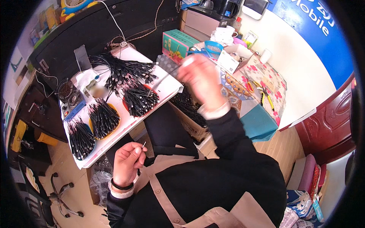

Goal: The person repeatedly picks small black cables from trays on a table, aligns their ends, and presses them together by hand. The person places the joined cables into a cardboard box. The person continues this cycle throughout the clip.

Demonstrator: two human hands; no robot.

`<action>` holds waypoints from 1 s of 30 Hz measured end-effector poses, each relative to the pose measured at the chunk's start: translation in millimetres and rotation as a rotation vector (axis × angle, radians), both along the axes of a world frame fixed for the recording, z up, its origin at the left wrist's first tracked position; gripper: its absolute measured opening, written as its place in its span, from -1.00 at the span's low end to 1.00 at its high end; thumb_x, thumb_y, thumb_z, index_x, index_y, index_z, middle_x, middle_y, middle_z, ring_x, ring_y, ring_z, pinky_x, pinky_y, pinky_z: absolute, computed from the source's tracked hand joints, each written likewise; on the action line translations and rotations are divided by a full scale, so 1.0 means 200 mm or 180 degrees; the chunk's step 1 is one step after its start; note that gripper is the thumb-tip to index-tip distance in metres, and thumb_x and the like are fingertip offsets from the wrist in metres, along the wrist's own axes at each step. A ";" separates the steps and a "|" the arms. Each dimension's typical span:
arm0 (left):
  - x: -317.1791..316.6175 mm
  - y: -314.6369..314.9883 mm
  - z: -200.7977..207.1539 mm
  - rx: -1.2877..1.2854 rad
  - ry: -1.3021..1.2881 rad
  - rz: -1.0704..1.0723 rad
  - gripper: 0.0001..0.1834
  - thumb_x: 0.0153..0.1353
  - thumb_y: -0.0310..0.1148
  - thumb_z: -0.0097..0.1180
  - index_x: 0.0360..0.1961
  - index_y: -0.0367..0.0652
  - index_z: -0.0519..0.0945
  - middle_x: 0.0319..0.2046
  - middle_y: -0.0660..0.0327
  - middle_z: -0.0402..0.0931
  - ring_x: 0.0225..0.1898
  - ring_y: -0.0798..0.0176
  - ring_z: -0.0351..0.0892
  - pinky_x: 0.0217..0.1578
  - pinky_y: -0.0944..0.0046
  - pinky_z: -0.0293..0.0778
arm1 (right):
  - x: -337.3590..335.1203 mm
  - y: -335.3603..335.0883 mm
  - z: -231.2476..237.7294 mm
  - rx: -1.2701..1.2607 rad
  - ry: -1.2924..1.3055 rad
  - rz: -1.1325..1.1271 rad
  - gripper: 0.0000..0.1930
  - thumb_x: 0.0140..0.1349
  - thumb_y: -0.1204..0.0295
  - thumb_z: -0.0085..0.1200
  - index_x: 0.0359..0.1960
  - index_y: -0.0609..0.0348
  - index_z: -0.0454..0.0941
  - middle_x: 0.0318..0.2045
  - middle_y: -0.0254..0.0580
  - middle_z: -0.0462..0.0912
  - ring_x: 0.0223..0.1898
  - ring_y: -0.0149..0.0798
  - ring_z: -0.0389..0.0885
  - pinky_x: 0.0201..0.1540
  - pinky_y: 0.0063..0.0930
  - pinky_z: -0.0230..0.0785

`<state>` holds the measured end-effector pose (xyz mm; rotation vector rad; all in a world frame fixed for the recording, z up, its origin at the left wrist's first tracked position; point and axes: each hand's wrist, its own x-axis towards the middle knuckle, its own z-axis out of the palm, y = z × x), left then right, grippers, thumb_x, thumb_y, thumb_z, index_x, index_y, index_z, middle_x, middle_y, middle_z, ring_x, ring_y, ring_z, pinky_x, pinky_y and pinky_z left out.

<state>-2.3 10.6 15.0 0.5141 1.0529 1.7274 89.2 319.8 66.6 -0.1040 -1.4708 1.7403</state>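
Note:
Low in front of my body, my left hand (130, 157) is closed in a pinch. A thin silvery tip pokes up past its fingertips and a dark end hangs below the palm; it looks like a short black cable (138, 171). My right hand (201, 81) is raised over the table's right corner, its fingers smeared by motion, with a faint dark streak to their left. Bundles of short black cables with plug ends lie on the white table: a loose heap (125, 68), and bunches on a red dish (140, 99), a yellow dish (103, 119) and a blue dish (81, 140).
A cardboard box (194, 127) of black cables stands below the table's right edge. A small fan (66, 92) sits at the table's left. Farther right, a cloth-covered surface holds yellow-handled pliers (269, 100), a green box (178, 45) and cups. An office chair base (62, 193) stands lower left.

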 end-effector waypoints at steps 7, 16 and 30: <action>-0.04 0.06 -0.07 0.0257 -0.0225 0.0612 -0.84 0.40 -0.45 -0.11 -0.15 -0.29 0.47 -0.57 0.30 0.36 -0.65 0.51 0.15 -0.64 0.50 0.06 | 0.49 1.51 -0.14 0.0739 -0.0055 -0.3000 -0.83 0.24 0.48 0.05 -0.25 0.40 0.53 -0.34 -0.04 0.66 -0.31 -0.24 0.65 -0.19 -0.41 0.51; -0.10 0.15 -0.09 0.0542 -0.0437 0.1536 -0.86 0.42 -0.40 -0.13 -0.19 -0.21 0.45 -0.43 0.23 0.49 -0.60 0.45 0.27 -0.56 0.49 0.19 | 0.04 0.23 -0.29 0.0907 -0.1165 0.0104 -0.80 0.30 0.37 0.07 -0.12 0.17 0.56 -0.39 -0.31 0.64 -0.37 -0.49 0.55 -0.26 -0.57 0.39; -0.28 -0.04 -0.14 0.0881 -0.0440 0.2588 -0.86 0.41 -0.37 -0.09 -0.19 -0.18 0.49 -0.44 0.27 0.48 -0.65 0.51 0.13 -0.60 0.51 0.11 | -1.03 -0.61 -0.43 0.3439 -0.1901 -0.0194 -0.84 0.11 0.41 0.12 -0.42 0.28 0.58 -0.49 0.06 0.62 -0.42 0.06 0.63 -0.32 -0.20 0.46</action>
